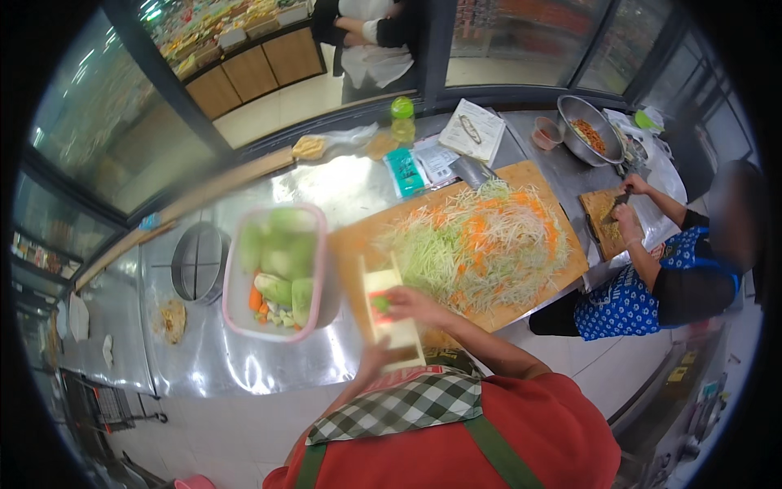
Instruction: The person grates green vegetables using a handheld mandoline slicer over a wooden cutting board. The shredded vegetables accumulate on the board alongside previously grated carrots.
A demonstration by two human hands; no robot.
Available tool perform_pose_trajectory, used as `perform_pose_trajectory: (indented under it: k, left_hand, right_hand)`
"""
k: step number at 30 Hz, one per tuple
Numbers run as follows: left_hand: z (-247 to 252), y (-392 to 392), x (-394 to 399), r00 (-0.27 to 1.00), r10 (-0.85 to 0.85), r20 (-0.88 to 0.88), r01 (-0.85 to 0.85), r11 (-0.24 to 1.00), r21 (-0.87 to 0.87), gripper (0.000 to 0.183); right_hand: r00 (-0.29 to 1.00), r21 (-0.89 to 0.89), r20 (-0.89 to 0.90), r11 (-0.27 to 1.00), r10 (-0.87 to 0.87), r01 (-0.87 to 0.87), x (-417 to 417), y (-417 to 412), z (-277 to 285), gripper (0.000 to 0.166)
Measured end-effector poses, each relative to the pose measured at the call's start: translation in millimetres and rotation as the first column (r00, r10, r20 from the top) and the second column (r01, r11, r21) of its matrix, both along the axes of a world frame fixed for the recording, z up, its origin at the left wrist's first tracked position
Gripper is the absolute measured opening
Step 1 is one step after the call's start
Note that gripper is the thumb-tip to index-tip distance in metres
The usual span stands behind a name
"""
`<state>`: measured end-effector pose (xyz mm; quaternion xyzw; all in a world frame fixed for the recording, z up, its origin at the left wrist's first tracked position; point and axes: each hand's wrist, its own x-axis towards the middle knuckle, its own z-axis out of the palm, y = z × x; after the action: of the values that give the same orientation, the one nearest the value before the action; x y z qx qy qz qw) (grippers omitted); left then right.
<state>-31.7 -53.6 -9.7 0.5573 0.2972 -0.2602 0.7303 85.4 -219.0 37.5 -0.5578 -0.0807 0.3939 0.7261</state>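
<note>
A pale mandoline slicer (380, 282) lies at the left end of a large wooden cutting board (347, 244), tilted towards my body. My right hand (410, 305) presses a small green vegetable piece (381, 304) onto its reddish middle. At the slicer's near end, my left hand (376, 359) grips its edge, somewhat blurred. A broad heap of shredded green, white and orange vegetables (482, 244) covers much of the board. To the left stands a pink-rimmed plastic basket (227, 293) with large green vegetables (278, 244), carrots (255, 298) and cut pieces inside.
A round metal ring (198, 263) sits left of the basket. Behind the board are a cleaver blade (473, 171), a teal packet (405, 172) and a green-capped bottle (402, 119). At right, a co-worker chops on a small board (602, 211) near a steel bowl (589, 131).
</note>
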Motion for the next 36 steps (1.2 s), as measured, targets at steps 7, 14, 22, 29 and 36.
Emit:
perform_pose_trajectory:
  k: [7, 14, 22, 29, 36]
  left_hand:
    - [-25, 7, 2, 0.993, -0.090, 0.070, 0.083, 0.992, 0.095, 0.035]
    - [-25, 10, -3, 0.994, -0.028, 0.106, 0.016, 0.993, 0.114, 0.041]
    - [-37, 14, -2, 0.992, -0.068, 0.109, 0.070, 0.997, -0.015, 0.027]
    - [-20, 0, -1, 0.993, -0.022, 0.114, 0.014, 0.997, 0.075, 0.044]
    - [-21, -2, -3, 0.996, -0.048, 0.082, 0.038, 0.993, 0.114, 0.045]
  right_hand:
    - [0.975, -0.086, 0.218, 0.995, -0.038, 0.058, -1, -13, -1, 0.039]
    - [0.927, -0.366, 0.374, 0.921, 0.017, 0.131, 0, -12, 52, 0.028]
    - [0.789, -0.332, 0.613, 0.918, 0.037, 0.215, 2, -12, 18, 0.028]
    - [0.476, -0.647, 0.727, 0.725, 0.495, 0.235, 10, -8, -4, 0.020]
    - [0.487, -0.663, 0.708, 0.719, 0.512, 0.207, 11, -3, -6, 0.022]
